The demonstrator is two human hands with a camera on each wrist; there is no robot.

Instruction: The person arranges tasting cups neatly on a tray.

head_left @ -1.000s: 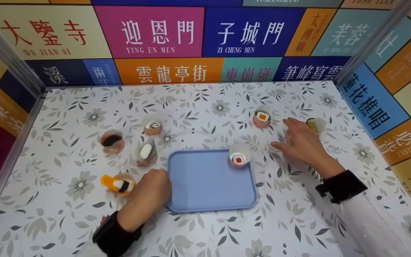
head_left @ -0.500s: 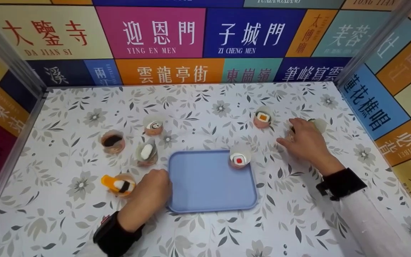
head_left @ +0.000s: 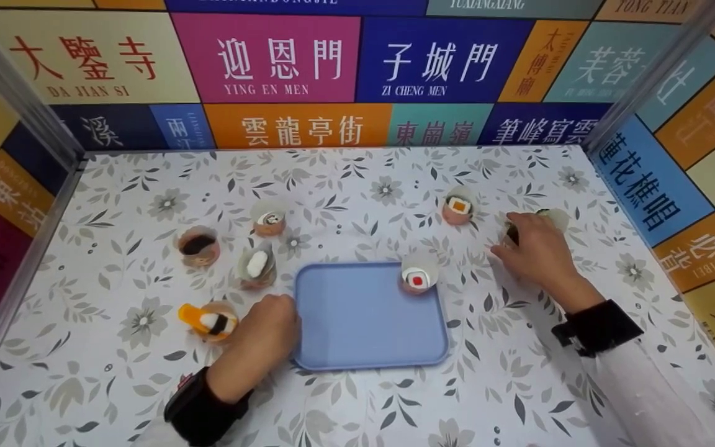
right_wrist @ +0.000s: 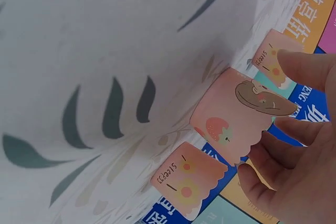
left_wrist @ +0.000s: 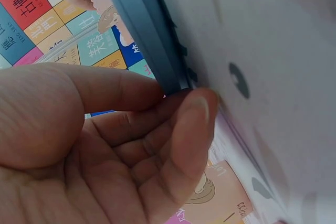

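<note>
Right hand [head_left: 540, 254] has edged rightward over the past second; left hand and tray hold position. Back wall panels [head_left: 264, 59], left to right: "DA JIAN SI", "YING EN MEN", "ZI CHENG MEN". On the left, four paper cups: dark-topped cup [head_left: 201, 257], orange-tailed cup [head_left: 222, 307], white-topped cup [head_left: 253, 285], swirl-topped cup [head_left: 269, 231]. Left hand [head_left: 264, 329] pinches the left edge of the blue tray [head_left: 370, 323] between thumb and fingers. Red-centred cup [head_left: 422, 261] at the tray's far right corner. Patterned cloth [head_left: 475, 304] between tray and right hand, the two well apart. Orange-square cup [head_left: 458, 218] beyond the tray. Strawberry-print cup [right_wrist: 231, 116] stands upright on the cloth between right thumb and fingers, pink, scalloped at the rim; fingers loosely bent, thumb spread; contact cannot be told. Just beside it, rightmost, "sleepy" cup [right_wrist: 181, 169].
</note>
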